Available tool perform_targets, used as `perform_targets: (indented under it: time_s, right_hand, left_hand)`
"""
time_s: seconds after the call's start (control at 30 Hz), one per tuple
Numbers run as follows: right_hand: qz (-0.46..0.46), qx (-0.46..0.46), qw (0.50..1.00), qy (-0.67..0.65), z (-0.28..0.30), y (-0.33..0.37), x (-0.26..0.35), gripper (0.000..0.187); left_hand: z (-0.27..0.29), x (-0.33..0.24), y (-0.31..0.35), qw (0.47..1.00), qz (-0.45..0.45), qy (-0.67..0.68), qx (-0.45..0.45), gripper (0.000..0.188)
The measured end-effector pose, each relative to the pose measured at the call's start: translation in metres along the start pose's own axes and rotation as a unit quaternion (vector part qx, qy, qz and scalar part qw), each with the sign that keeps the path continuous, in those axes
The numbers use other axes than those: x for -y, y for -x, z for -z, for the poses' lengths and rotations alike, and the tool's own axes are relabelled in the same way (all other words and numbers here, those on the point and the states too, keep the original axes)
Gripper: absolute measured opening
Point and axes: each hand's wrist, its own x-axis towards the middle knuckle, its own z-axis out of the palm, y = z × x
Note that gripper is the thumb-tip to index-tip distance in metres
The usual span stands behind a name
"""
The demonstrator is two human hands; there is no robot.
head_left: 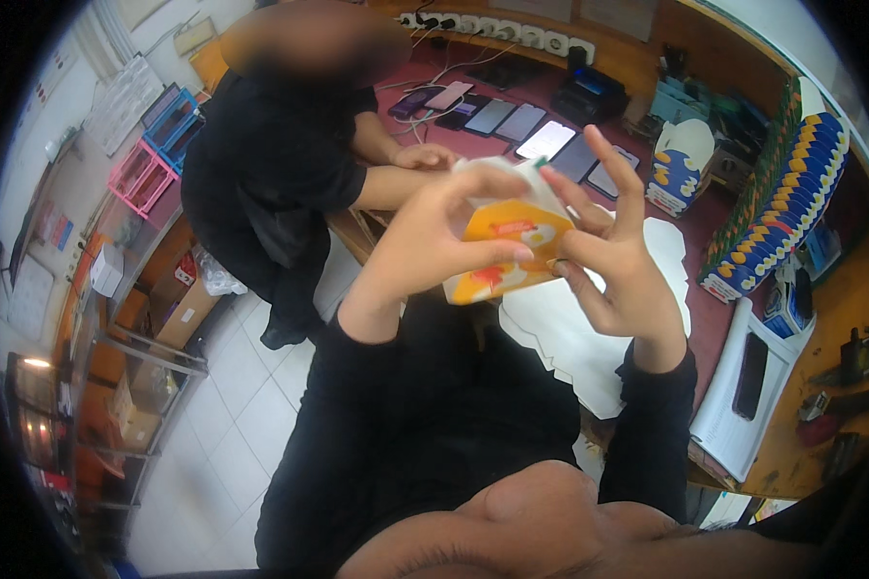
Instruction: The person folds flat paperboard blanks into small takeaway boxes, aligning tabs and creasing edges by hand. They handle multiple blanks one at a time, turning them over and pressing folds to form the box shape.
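A yellow-orange and white printed paper carton (512, 232) is held up before me, over the near edge of the table. My left hand (420, 241) is closed round its left side, thumb across the printed face. On the other side my right hand (623, 256) pinches the carton's right edge between thumb and fingers, while another finger points up. Beneath the hands lie flat white die-cut card sheets (603, 333). A blue-and-white food carton (681, 169) stands upright farther off, and a tall nested stack of blue cartons (782, 207) leans at the right.
A person in black (261, 174) sits at the left, one arm on the red tabletop (700, 241). Several phones (519, 123) lie in a row at the back, below a line of sockets (502, 31). At right, a dark phone (750, 376) rests on an open notebook (729, 439).
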Motion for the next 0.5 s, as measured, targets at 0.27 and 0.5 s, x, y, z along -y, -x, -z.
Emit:
perform_targets:
  time_s: [0.27,0.5]
  right_hand:
    - [-0.076,-0.036,0.996,0.003,0.004,-0.002,0.020,0.016]
    - [-0.024,-0.003,1.000,-0.002,0.012,-0.001,0.016,0.020]
  left_hand:
    - [-0.021,-0.009,0.021,0.982,0.164,0.088,-0.031,0.036]
    - [-0.030,-0.011,0.023,0.994,0.077,0.021,-0.078,0.029]
